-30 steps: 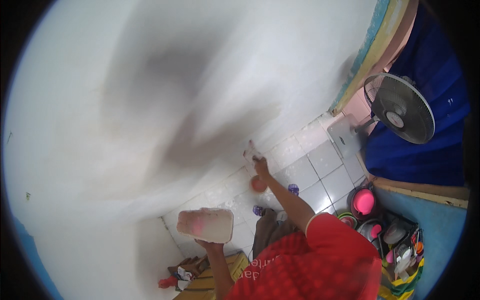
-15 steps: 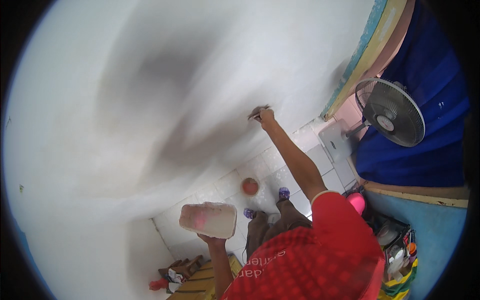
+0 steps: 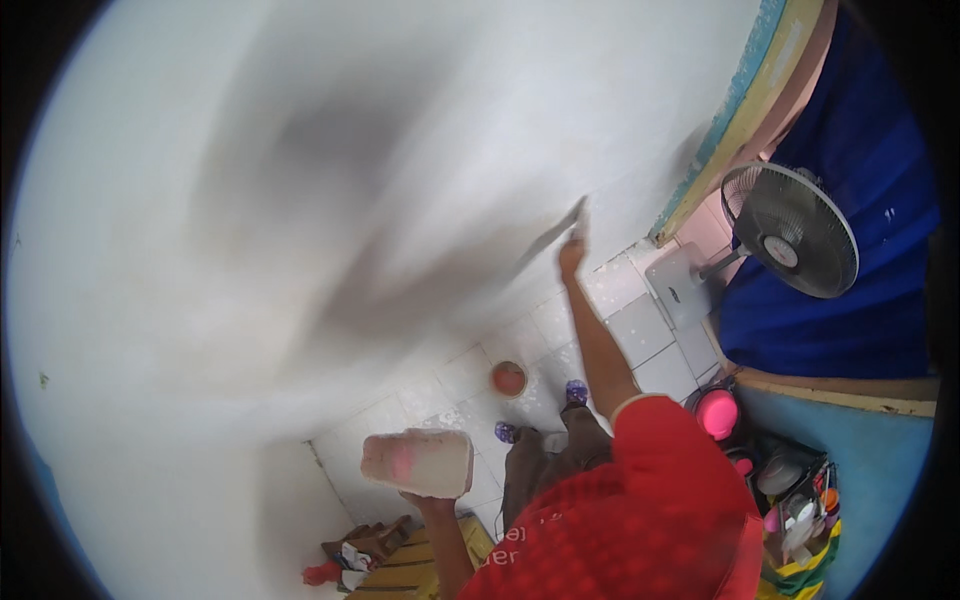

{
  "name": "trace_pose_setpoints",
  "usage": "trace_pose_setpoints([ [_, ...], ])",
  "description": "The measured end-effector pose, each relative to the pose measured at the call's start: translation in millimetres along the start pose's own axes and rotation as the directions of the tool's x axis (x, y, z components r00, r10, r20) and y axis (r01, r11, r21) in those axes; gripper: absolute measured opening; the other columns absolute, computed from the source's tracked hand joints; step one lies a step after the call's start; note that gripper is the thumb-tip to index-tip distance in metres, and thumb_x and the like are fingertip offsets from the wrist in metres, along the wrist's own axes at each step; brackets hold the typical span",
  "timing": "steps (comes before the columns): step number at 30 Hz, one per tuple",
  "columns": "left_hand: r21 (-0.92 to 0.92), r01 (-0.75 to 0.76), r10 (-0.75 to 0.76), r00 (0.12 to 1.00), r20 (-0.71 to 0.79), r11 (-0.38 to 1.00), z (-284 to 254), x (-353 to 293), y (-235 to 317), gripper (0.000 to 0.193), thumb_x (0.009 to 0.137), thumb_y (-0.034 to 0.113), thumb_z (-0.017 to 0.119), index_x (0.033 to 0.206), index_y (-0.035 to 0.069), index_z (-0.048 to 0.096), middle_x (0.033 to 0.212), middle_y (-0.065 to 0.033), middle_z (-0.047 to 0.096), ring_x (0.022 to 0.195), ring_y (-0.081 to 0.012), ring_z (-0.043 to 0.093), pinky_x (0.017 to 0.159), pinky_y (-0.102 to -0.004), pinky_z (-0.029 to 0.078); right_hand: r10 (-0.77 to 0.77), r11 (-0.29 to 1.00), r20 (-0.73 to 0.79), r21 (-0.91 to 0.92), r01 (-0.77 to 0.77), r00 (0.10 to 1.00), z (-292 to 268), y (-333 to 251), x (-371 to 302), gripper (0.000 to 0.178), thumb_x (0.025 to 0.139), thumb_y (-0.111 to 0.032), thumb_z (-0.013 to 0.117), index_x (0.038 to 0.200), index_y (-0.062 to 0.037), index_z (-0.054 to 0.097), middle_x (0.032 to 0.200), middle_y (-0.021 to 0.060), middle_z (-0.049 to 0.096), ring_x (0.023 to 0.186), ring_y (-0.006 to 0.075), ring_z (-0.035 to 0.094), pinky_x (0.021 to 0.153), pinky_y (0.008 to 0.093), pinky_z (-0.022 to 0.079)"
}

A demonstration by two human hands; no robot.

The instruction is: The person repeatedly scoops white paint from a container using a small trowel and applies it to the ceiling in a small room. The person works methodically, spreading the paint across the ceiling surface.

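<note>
My left hand (image 3: 432, 502) supports a shallow whitish tray (image 3: 440, 463) from below at its near edge. A pink patch marks the left part of the tray. My right arm reaches up to the white wall (image 3: 480, 120). In its closed right hand (image 3: 571, 258) is a thin, flat, pale tool that looks like a putty knife (image 3: 583, 220), edge-on at the wall. Its shadow runs down and to the left. Blur hides the exact shape of the tool and the grip on it.
A small round tub (image 3: 508, 379) with reddish contents stands on the tiled floor by my feet. To the right are a standing fan (image 3: 790, 240), a blue curtain (image 3: 880, 300) and a cluttered basket (image 3: 795, 500). A yellow wooden piece (image 3: 410, 565) lies lower left.
My right hand has moved right along the wall with the tool, which is now turned edge-on. My left hand and the tray sit slightly lower in view.
</note>
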State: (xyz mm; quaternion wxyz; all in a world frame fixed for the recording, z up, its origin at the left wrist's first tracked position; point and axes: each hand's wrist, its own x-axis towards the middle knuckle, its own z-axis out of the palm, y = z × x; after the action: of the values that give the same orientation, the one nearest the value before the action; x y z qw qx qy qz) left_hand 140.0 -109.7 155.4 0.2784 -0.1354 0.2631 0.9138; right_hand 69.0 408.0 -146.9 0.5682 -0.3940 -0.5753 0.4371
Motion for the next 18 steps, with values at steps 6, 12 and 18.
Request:
trace_pose_setpoints([
  [6,0.013,-0.08,0.081,0.994,-0.069,0.997,-28,-8,19,0.053,0.101,0.05,0.044,0.138,0.013,0.055,0.136,-0.0097,0.059,0.13,-0.0326,0.051,0.116,-0.0558,0.033,0.219,0.975,0.258,-0.028,-0.22,0.941,111,-197,-248,0.055,0.1,-0.003,0.048,0.153,-0.0005,0.034,0.155,0.0227,0.04,0.141,0.037,0.043,0.115,0.0398,0.035],
  [12,-0.061,-0.024,0.019,0.997,-0.08,0.998,-7,3,-2,0.054,0.099,0.05,0.046,0.14,0.014,0.054,0.138,-0.0093,0.059,0.129,-0.036,0.053,0.113,-0.063,0.036,0.316,0.925,0.744,-0.105,-0.364,0.589,-20,-155,-268,0.036,0.102,-0.019,0.051,0.135,-0.004,0.057,0.11,0.0089,0.066,0.091,0.0211,0.065,0.076,0.0347,0.051],
  [18,-0.037,-0.026,0.028,0.997,0.071,0.999,-9,5,-29,0.056,0.099,0.052,0.045,0.14,0.015,0.055,0.139,-0.0095,0.058,0.129,-0.0369,0.053,0.111,-0.0636,0.037,0.732,0.435,0.557,0.059,-0.899,0.391,-91,-77,-121,0.024,0.097,-0.03,0.063,0.11,-0.0096,0.064,0.094,0.0048,0.064,0.088,0.0184,0.065,0.072,0.0341,0.056],
])
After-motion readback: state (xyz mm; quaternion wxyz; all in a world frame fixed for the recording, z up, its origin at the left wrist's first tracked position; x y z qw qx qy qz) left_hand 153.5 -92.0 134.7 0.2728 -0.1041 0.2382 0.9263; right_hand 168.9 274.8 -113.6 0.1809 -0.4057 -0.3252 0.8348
